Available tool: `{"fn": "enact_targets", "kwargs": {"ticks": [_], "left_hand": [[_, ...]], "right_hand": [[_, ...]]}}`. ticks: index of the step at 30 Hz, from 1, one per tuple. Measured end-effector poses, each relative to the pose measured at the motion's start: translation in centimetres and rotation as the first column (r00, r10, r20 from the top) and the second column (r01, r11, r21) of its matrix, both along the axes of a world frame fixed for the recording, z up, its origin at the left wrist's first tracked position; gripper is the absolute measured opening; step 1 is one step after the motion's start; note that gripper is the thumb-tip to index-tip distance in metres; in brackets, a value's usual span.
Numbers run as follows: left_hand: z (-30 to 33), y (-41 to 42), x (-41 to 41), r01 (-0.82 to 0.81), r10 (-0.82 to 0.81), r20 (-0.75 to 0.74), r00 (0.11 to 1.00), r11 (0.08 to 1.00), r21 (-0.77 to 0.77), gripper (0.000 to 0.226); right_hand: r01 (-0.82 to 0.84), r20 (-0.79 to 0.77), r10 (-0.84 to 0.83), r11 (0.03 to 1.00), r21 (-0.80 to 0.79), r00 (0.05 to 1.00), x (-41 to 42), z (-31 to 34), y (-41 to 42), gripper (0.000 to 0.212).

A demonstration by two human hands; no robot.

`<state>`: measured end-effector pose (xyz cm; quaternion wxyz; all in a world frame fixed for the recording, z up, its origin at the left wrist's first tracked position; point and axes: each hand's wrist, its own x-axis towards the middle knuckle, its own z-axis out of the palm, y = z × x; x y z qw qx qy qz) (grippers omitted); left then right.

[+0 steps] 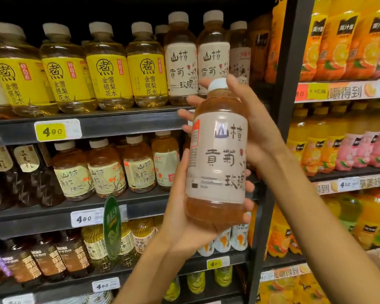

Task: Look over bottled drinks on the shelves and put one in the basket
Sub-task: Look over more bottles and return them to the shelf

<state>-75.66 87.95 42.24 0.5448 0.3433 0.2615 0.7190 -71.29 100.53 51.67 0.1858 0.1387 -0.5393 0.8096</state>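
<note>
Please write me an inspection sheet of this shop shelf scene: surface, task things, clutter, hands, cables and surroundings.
Surface: dark metal shelf with a yellow 4.90 price tag.
Task things: clear plastic bottle of amber drink with beige label and white cap, held upright before the shelves; basket not in view.
Clutter: yellow-labelled bottles and beige-labelled bottles in a row on the top shelf.
Hands: left hand grips the bottle's base; right hand grips its upper part.
Cables: nothing seen.
Surroundings: orange juice bottles in the bay at right.

yellow-label bottles [70,80]: 4 | hands [184,216]: 2 | held bottle [217,163]: 1
</note>
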Motion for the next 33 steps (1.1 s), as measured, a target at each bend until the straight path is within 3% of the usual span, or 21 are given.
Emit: {"fn": "enact_targets", "kwargs": {"ticks": [2,5,8,10,13,16,18,21,23,26,30,33], "left_hand": [[-0.4,0.2,0.3,0.046,-0.045,0.054,0.998,0.999,-0.011,0.077],[-0.7,-0.3,-0.5,-0.191,0.184,-0.14,0.973,0.981,-0.035,0.076],[0.3,-0.9,-0.4,-0.284,0.267,-0.229,0.936,0.958,-0.044,0.077],[0.8,-1.3,0.3,-0.243,0.228,-0.149,0.962,0.966,-0.092,0.073],[0.9,-2.0,0.7,-0.117,0.133,0.114,0.985,0.984,-0.131,0.075],[1.1,-3.7,0.8,-0.021,0.078,0.334,0.939,0.985,-0.171,0.079],[1.4,-4.1,1.1,0.038,0.039,0.405,0.913,0.983,-0.181,0.078],[1.9,-3.4,1.4,-0.126,0.187,0.299,0.936,0.969,-0.211,0.066],[1.9,-3.0,1.5,-0.239,0.304,0.19,0.934,0.922,-0.303,0.08],[1.3,-3.4,1.7,-0.042,0.167,0.395,0.903,0.951,-0.305,0.086],[1.0,-3.6,2.3,-0.056,0.18,0.418,0.89,0.954,-0.293,0.077],[1.3,-3.4,2.4,-0.097,0.237,0.394,0.888,0.934,-0.343,0.073]], "right_hand": [[-0.013,-0.026,0.011,0.998,-0.062,1.0,-0.3,0.0,-0.3,0.028],[0.158,-0.016,-0.158,0.987,0.036,0.987,-0.2,0.3,-0.2,0.022],[0.303,0.028,-0.307,0.948,0.102,0.951,-0.3,0.2,0.3,0.018],[0.296,0.101,-0.307,0.948,0.114,0.946,-0.4,0.2,0.2,0.017],[0.219,0.246,-0.244,0.968,0.123,0.938,-0.5,-0.8,0.1,0.022],[0.164,0.377,-0.179,0.984,0.071,0.909,-0.5,-3.1,-0.3,0.027],[0.12,0.454,-0.105,0.993,-0.005,0.885,-0.5,-4.3,-0.7,0.027],[0.083,0.527,-0.016,0.991,-0.103,0.849,-0.6,-5.6,-1.0,0.025],[0.107,0.565,-0.01,0.984,-0.139,0.825,-0.9,-6.5,-1.1,0.024],[0.144,0.586,-0.069,0.986,-0.082,0.807,-1.3,-7.3,-1.2,0.023],[0.118,0.54,-0.045,0.988,-0.103,0.84,-1.6,-7.9,-1.1,0.053],[0.099,0.546,0.005,0.982,-0.16,0.838,-1.3,-8.0,-1.2,0.034]]}}
